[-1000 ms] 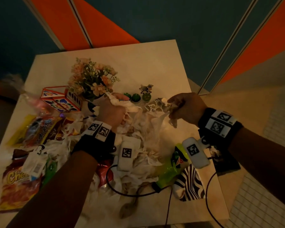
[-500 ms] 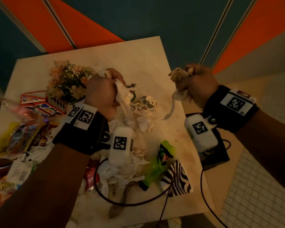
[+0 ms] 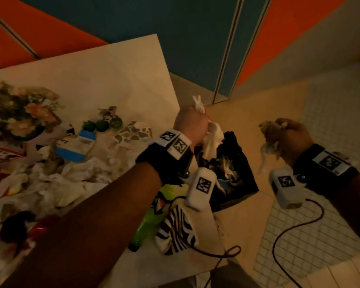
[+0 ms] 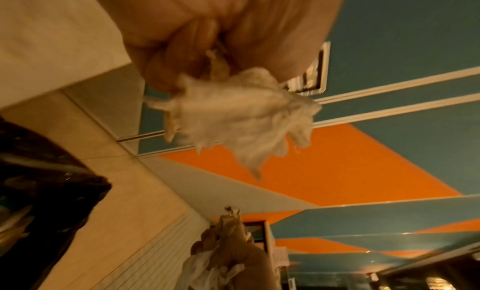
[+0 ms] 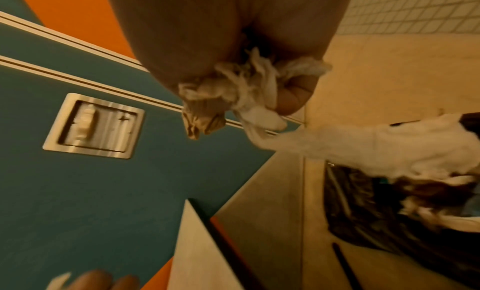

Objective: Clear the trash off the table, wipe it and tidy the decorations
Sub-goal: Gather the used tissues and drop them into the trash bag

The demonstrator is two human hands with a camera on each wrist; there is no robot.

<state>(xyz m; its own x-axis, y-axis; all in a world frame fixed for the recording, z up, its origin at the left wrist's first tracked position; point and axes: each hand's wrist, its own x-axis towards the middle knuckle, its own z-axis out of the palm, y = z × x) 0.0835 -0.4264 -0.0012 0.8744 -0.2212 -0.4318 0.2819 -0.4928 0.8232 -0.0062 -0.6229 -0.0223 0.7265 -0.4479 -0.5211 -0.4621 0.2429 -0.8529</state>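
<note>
Surface [image 3: 112, 65]: pale square top, left half of the head view; far part bare, near and left part heaped with litter; stiff, nothing to lift.

Trash bag [image 3: 243, 179]: black, on the floor just beside the surface's right edge, mouth open upward, tissue already inside; limp film, judged likely to sag if pressed at the rim.

Tissue heap [image 3: 56, 183]: crumpled white paper spread across the near left of the surface; very light, soft, compressible; best gathered by the fistful from the top; no long axis, a loose mound.

Green bottle [image 3: 148, 223]: lying on its side near the surface's near right corner, long axis running near-left to far-right, cap end probably at the near end, though blur leaves that unsure; light, smooth, judged slippery; take round the body.

Left wad [image 3: 212, 140]: white tissue bunched in the left hand [image 3: 192, 123], fingers curled tight round it, directly over the bag mouth; loose tail hangs down toward the bag, a tuft pokes up past the knuckles.

Right wad [image 3: 268, 140]: brownish-white tissue clenched in the right hand [image 3: 293, 138], to the right of the bag over the floor; strand dangling downward; soft, weightless, tears easily if snagged.
</note>
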